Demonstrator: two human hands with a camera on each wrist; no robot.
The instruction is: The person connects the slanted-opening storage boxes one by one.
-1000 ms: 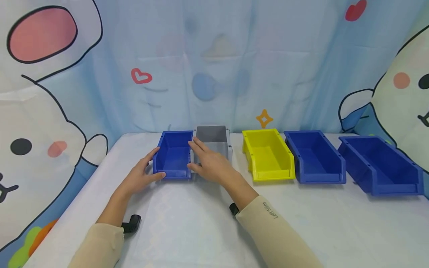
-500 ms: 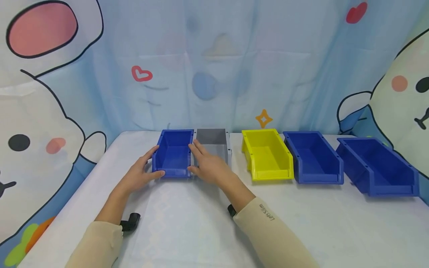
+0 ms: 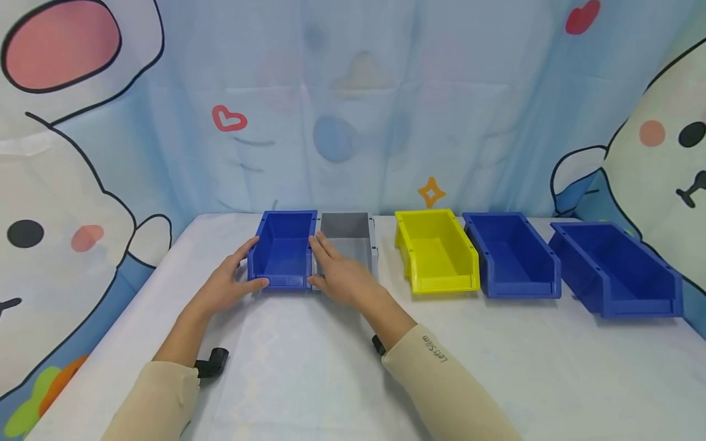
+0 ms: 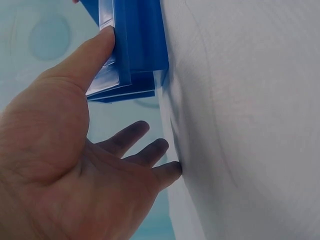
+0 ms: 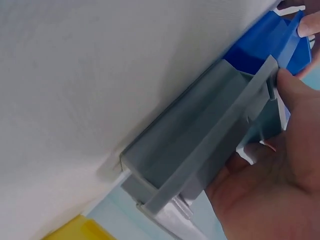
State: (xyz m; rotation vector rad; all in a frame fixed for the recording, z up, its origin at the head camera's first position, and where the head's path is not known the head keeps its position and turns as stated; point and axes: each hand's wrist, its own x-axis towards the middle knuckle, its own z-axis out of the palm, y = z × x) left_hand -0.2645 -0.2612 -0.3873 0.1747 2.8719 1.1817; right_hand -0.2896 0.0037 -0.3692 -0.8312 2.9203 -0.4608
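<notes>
Our left hand (image 3: 222, 286), loosely spread, touches the left blue bin (image 3: 284, 250); our right hand (image 3: 344, 278) rests straight fingers where that meets the grey bin (image 3: 346, 228). Neither grasps; little has shifted this past second, so the pair on the worktop (image 3: 287, 367) seems settled.

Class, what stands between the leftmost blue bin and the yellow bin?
The gray bin, partly hidden by the right hand, then bare tablecloth: head view.

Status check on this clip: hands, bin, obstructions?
Left hand touching leftmost blue bin, upright, nothing visible inside. Right hand at its opposite edge, across gray bin. Possible crowding: gray bin close alongside.
</notes>
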